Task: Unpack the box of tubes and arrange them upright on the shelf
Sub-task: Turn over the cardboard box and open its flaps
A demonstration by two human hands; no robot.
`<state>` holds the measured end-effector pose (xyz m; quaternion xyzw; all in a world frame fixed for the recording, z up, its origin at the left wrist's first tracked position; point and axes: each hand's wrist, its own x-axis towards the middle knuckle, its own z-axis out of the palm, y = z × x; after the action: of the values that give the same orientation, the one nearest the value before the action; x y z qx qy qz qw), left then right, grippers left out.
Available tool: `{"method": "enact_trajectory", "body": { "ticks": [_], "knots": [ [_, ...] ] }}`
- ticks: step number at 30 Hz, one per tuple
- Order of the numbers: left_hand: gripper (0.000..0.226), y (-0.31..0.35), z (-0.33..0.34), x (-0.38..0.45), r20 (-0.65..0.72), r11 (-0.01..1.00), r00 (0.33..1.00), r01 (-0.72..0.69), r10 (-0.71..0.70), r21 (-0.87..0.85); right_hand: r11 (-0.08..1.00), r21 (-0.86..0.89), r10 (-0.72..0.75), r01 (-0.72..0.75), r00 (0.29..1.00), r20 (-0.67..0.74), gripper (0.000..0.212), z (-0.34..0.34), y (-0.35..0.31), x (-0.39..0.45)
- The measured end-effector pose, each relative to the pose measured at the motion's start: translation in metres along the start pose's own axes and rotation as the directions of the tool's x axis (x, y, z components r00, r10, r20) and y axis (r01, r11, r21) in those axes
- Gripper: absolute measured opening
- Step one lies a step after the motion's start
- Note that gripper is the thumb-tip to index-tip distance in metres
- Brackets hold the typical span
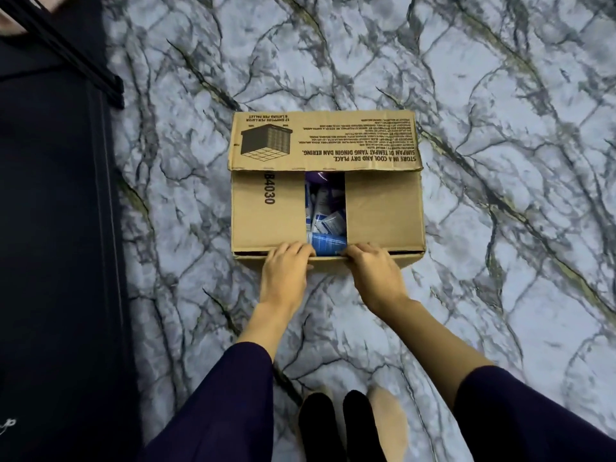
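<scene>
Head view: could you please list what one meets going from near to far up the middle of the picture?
Shoes → hands, left and right, on the box's near edge → tubes in the gap → far flap → marble floor.

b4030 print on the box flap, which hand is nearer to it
Left. The left hand grips the box's near edge just below the flap bearing the B4030 print; the right hand grips the same edge beyond the gap showing the tubes.
</scene>
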<state>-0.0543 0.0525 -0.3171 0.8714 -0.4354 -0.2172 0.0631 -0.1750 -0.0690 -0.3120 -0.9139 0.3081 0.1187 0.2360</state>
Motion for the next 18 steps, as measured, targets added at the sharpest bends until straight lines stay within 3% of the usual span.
{"method": "enact_trajectory", "body": {
  "ticks": [6,10,13,18],
  "knots": [
    [0.023,0.005,-0.003,-0.023,0.061,1.0,0.998,-0.021,0.022,-0.022,0.999,0.047,0.027,-0.028,0.999,0.019,0.027,0.0,-0.004,-0.024],
    [0.053,0.006,0.003,-0.03,0.133,0.999,0.991,0.001,0.004,-0.036,0.987,0.14,0.068,-0.076,0.996,0.063,0.026,-0.009,-0.014,-0.031],
    [0.061,0.011,0.008,-0.042,0.026,0.999,0.999,-0.026,0.028,-0.042,0.921,0.358,0.163,-0.153,0.987,0.004,0.03,-0.017,-0.031,-0.018],
    [0.051,0.008,0.006,-0.078,-0.087,0.998,0.994,-0.062,0.062,0.006,0.874,0.458,0.221,-0.166,0.973,-0.07,0.041,-0.032,-0.049,0.018]
  ]
}}
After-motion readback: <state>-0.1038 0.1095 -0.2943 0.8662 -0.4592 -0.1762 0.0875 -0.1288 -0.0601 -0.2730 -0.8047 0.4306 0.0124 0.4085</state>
